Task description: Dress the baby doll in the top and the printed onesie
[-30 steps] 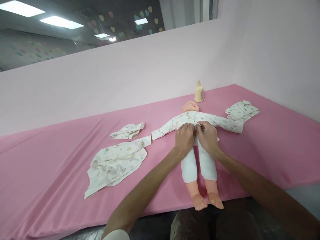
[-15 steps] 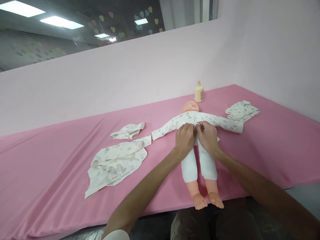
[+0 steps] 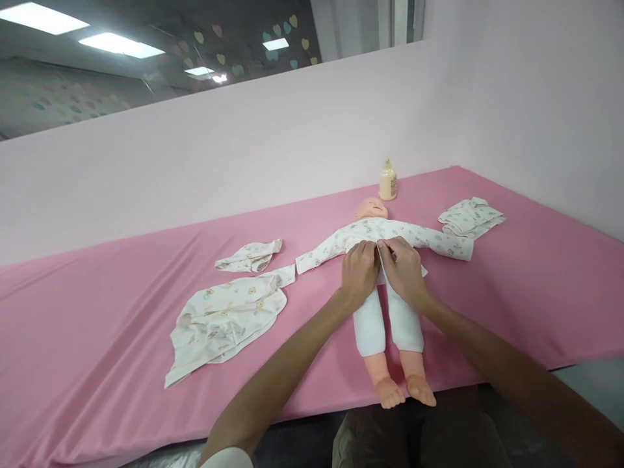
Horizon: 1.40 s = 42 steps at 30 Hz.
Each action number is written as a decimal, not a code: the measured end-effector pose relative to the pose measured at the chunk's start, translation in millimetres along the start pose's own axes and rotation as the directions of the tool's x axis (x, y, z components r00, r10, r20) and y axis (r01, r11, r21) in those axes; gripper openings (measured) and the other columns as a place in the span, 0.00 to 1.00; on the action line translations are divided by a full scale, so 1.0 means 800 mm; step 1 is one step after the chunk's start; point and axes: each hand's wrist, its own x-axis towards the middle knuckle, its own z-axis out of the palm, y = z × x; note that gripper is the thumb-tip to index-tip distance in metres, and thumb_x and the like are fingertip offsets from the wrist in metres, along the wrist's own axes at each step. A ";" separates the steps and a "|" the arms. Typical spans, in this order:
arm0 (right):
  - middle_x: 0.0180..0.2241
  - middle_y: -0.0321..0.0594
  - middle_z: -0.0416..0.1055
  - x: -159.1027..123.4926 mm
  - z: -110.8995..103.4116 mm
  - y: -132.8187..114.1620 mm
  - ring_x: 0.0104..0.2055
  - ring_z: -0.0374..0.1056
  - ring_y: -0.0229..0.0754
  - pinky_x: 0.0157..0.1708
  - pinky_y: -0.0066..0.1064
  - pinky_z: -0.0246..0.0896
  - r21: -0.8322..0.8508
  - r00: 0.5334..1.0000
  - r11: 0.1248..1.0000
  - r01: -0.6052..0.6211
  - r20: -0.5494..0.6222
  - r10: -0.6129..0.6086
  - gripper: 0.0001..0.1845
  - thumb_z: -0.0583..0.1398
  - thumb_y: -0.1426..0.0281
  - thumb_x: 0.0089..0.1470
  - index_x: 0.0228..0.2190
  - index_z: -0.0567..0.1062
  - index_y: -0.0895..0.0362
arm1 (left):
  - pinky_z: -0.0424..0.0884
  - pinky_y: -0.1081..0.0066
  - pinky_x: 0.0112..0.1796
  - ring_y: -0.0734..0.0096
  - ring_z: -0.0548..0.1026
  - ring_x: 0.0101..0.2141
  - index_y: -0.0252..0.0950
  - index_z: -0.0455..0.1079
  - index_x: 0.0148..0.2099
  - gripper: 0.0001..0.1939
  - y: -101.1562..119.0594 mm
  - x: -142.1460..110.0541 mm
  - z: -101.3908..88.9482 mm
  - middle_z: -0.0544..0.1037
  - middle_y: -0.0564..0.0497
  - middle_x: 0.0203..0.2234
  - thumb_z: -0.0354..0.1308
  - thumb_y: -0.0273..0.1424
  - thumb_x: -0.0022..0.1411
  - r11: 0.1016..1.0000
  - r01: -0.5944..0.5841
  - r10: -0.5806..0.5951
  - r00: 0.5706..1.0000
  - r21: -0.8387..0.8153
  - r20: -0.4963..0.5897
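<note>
Pinching cloth at the middle of a doll's chest, right of centre in the frame, is what both hands are up to here. The printed shirt (image 3: 377, 229) is on the doll (image 3: 400, 312), sleeves spread out to either side, and the doll lies face-up on the pink desk (image 3: 517, 286). Left hand (image 3: 359, 272) and right hand (image 3: 403, 270) are pretty much touching, fingers closed on the shirt front. The right thumb and fingers look like they've nipped a bit of edge; the left fingertips curl under, so can't tell exactly what they've got beneath the knuckles.

Handling-wise, I'd guess the shirt is thin, light, floppy cotton: not fragile or slippery, but it'll bunch if you grab a fistful. Best hold imo is the two front edges, thumb against fingertip. The doll's white legs look soft and padded, the head and feet more like firm plastic, so if it slides about I'd steady it by the trunk.

Nearby: a bottle (image 3: 388, 184) just above the head, folded cloth (image 3: 471, 218) at right, and a bigger garment (image 3: 229, 318) plus a smaller one (image 3: 249, 257) left of centre.
</note>
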 end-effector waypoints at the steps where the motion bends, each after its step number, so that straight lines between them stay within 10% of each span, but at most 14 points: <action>1: 0.33 0.40 0.74 0.001 -0.001 0.000 0.37 0.68 0.43 0.40 0.36 0.60 0.020 1.000 1.000 -0.023 0.008 0.023 0.15 0.50 0.65 0.60 0.32 0.75 0.55 | 0.60 0.69 0.31 0.69 0.69 0.31 0.36 0.63 0.31 0.10 0.001 0.001 -0.001 0.73 0.50 0.28 0.46 0.24 0.66 1.000 0.021 -0.021 1.000 -0.020 0.005; 8: 0.32 0.37 0.77 0.007 -0.004 -0.003 0.34 0.70 0.41 0.38 0.35 0.63 0.178 0.962 0.946 -0.272 0.062 0.265 0.13 0.53 0.64 0.54 0.29 0.76 0.54 | 0.59 0.70 0.30 0.71 0.68 0.30 0.37 0.62 0.29 0.11 0.004 0.004 -0.006 0.72 0.53 0.27 0.47 0.27 0.66 0.987 0.099 -0.097 0.995 -0.128 0.028; 42: 0.28 0.35 0.75 0.010 -0.006 -0.003 0.33 0.69 0.41 0.36 0.34 0.60 0.127 0.945 0.938 -0.322 0.110 0.309 0.13 0.54 0.63 0.55 0.27 0.74 0.55 | 0.61 0.70 0.32 0.71 0.69 0.32 0.36 0.65 0.32 0.11 -0.001 -0.002 0.005 0.73 0.52 0.28 0.46 0.29 0.68 0.993 0.048 -0.054 0.997 -0.104 -0.049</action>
